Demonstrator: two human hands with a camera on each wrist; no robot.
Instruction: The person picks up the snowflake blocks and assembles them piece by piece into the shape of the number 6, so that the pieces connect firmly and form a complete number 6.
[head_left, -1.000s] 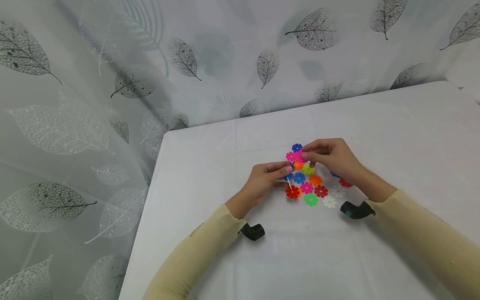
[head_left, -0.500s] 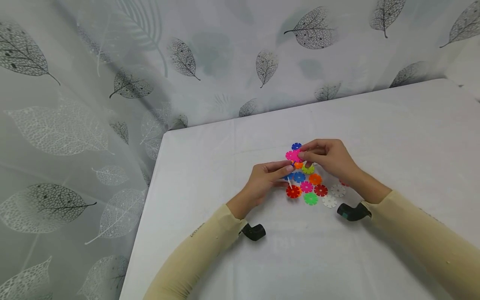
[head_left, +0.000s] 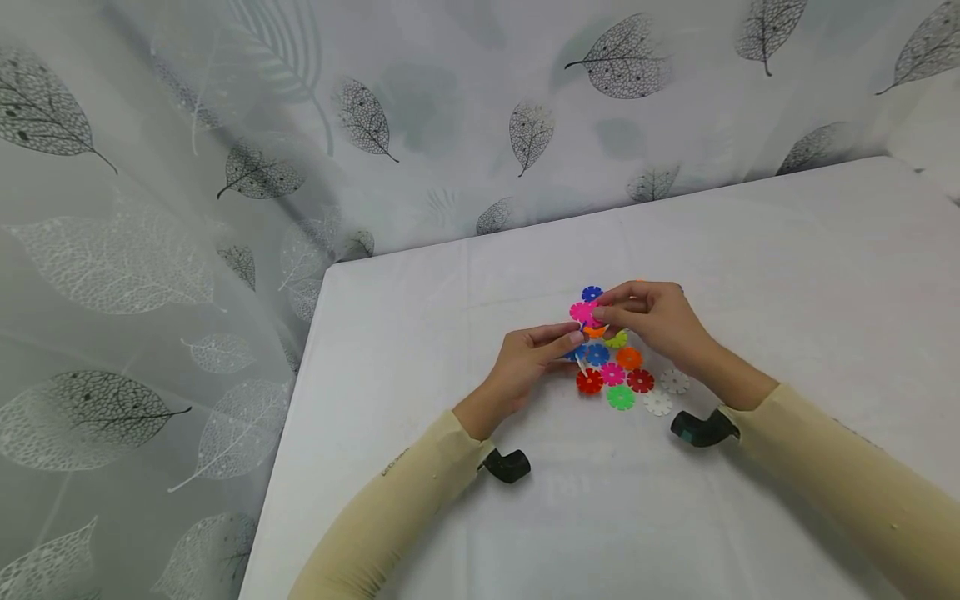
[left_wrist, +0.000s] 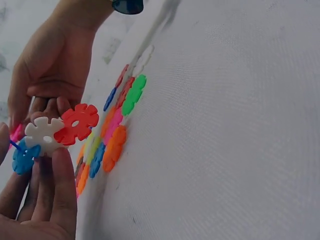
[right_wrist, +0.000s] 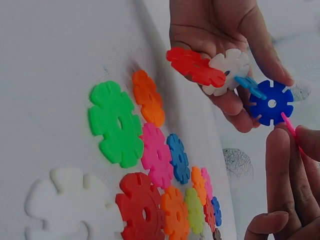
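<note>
My left hand (head_left: pixel 528 362) holds a chain of interlocked plastic snowflake discs: a red disc (left_wrist: pixel 77 125), a white disc (left_wrist: pixel 42 132), a light blue disc (right_wrist: pixel 251 87) and a dark blue disc (right_wrist: pixel 262 107). Its thumb and fingers pinch the dark blue end, while the red end hangs toward me. Between thumb and fingertips, my right hand (head_left: pixel 660 321) pinches a pink disc (right_wrist: pixel 290 127). Seen edge-on in the right wrist view, the pink disc meets the lower rim of the dark blue disc near a notch. Both hands are over the loose discs.
Loose discs lie flat beneath the hands, among them a green disc (head_left: pixel 621 397), an orange disc (head_left: pixel 629 358) and a white disc (head_left: pixel 658 403). The white-covered table (head_left: pixel 420 308) backs onto a leaf-print curtain (head_left: pixel 450 108). Dark curved pieces (head_left: pixel 507 466) stick out at both cuffs.
My right hand has edged slightly left with the pink disc, toward the left hand. The red end of the chain has swung a little to the right. Loose discs have stayed put.
</note>
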